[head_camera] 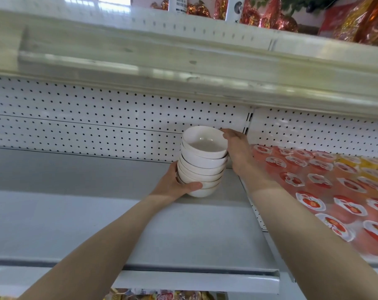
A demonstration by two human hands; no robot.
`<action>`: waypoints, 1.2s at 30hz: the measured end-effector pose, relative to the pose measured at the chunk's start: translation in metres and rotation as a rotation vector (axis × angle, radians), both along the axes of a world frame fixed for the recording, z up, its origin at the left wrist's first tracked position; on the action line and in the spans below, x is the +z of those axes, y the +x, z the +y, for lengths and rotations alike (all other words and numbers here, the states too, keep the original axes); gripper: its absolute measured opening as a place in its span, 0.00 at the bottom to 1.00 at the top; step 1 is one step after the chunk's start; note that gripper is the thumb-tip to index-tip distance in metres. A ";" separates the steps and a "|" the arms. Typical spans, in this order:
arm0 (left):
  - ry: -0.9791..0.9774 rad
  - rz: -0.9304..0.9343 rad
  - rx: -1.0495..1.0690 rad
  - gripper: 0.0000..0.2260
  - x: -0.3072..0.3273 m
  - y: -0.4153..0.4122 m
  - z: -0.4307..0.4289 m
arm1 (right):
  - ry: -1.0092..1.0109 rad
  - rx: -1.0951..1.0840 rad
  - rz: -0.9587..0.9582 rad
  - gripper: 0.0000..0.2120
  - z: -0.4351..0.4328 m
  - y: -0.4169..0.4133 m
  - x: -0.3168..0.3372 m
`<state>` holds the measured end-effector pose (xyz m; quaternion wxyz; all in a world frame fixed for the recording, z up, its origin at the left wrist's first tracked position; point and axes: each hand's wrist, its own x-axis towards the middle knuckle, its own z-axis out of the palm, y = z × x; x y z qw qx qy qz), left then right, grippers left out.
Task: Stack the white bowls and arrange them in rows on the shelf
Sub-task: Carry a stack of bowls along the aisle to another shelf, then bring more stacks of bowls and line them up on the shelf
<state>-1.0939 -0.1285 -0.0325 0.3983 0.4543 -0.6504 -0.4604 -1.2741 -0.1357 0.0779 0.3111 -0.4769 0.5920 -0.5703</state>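
Note:
A stack of several white bowls (202,163) stands on the grey shelf (75,213), close to the pegboard back wall and near the shelf's right end. My left hand (175,185) grips the lowest bowls from the left, thumb across the front. My right hand (238,152) presses against the right side of the stack, fingertips on the top bowl's rim. The stack leans slightly to the left at its base.
Red and yellow sealed cups (326,187) fill the neighbouring shelf section to the right. A shelf above (183,68) overhangs the space, with shiny red packages (270,18) on top. The white pegboard (86,118) backs the shelf. Packaged goods (162,295) show below.

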 end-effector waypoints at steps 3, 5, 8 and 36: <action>0.010 0.003 -0.026 0.44 -0.001 0.001 0.001 | 0.013 -0.031 -0.025 0.14 0.000 0.002 -0.003; 0.013 0.003 -0.031 0.45 0.000 0.001 0.001 | 0.015 -0.031 -0.025 0.15 0.002 0.003 -0.002; 0.010 -0.008 -0.034 0.46 0.002 0.002 0.002 | 0.046 -0.001 0.002 0.14 0.004 0.002 0.002; -0.653 -1.097 0.533 0.24 0.106 0.219 0.154 | -0.763 0.416 1.488 0.23 0.079 0.152 0.032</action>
